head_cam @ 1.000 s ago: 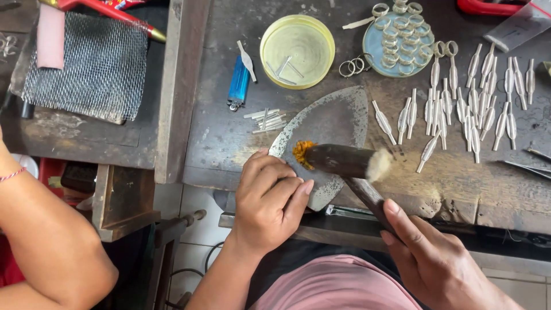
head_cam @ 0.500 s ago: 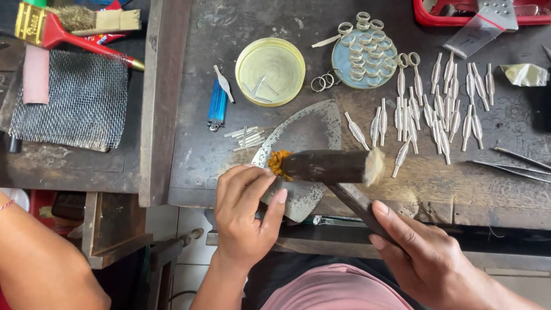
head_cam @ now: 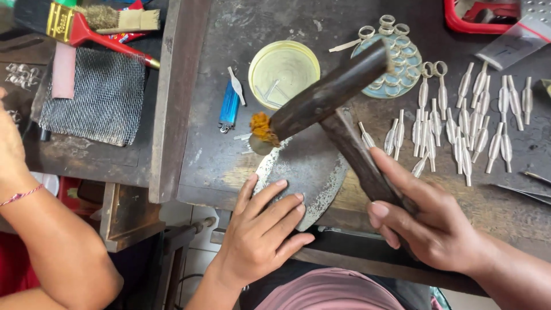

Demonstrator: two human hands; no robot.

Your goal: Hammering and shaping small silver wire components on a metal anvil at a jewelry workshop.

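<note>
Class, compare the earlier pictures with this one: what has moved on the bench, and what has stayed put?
The mallet in the right hand has swung up, its head now tilted above the round metal plate. The left hand stays flat on the plate's edge. The right hand's grip on the handle is unchanged.

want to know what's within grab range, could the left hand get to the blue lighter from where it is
Probably yes. The left hand lies flat on the metal plate, holding nothing, and the blue lighter lies on bare bench just beyond it. Nothing sits between them; the hammer in the right hand hangs off to the side.
</note>
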